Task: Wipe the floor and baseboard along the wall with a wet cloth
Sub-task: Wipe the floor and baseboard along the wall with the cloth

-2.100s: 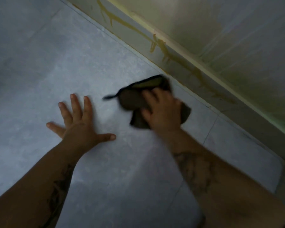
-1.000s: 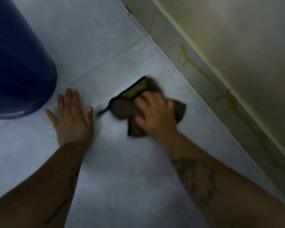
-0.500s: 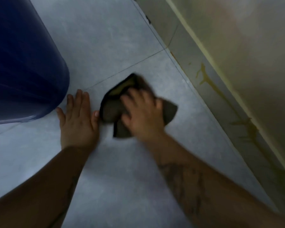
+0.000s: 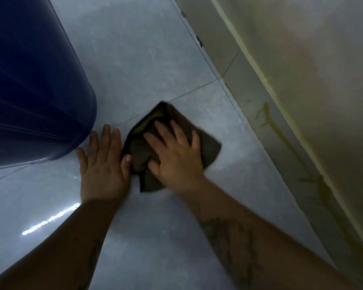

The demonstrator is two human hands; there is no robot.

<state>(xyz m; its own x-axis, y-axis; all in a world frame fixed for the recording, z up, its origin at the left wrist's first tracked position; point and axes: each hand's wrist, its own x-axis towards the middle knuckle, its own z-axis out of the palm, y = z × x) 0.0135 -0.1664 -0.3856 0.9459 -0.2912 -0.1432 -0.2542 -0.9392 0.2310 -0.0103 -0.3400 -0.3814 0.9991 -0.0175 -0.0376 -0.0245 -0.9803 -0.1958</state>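
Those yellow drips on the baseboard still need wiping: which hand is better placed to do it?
Probably the right hand: it presses the cloth, on the baseboard side. The left hand lies flat, bare.

Dim, soft frame; floor [image 4: 50,220] glare

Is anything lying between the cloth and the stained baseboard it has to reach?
Nothing visible: only bare grey tile floor lies between the dark brown cloth under the right hand and the yellow-streaked grey baseboard.

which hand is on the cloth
The right hand, fingers spread flat on the dark cloth; the left hand lies flat on bare floor beside it.
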